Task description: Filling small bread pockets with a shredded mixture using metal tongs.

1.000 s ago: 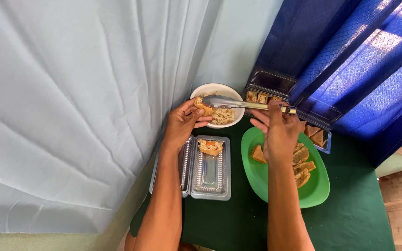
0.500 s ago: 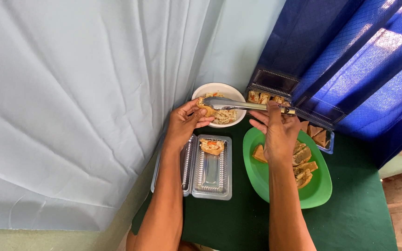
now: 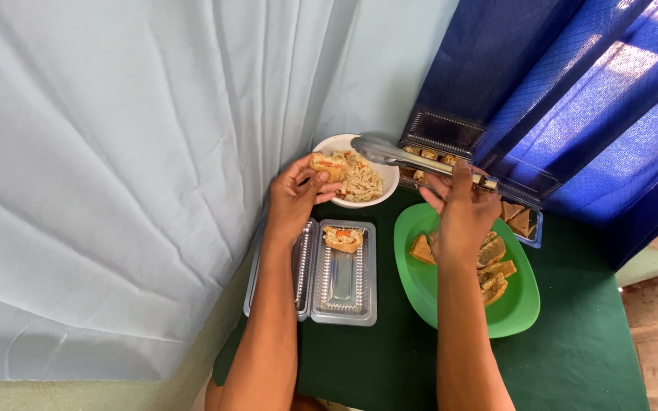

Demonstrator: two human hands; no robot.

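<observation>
My left hand holds a filled piece of fried tofu at the left rim of a white bowl of shredded filling. My right hand grips metal tongs, whose tips hang over the bowl's right side. Below the bowl lies an open clear plastic container with one filled piece at its top end. A green plate with several tofu pieces sits under my right wrist.
A clear tray of more tofu pieces stands behind the green plate, partly under a blue curtain. A pale blue cloth hangs on the left. The table has a dark green cover.
The tongs have lifted away from the piece in my left hand and moved right. My left hand has drawn the filled piece slightly left, off the bowl's centre.
</observation>
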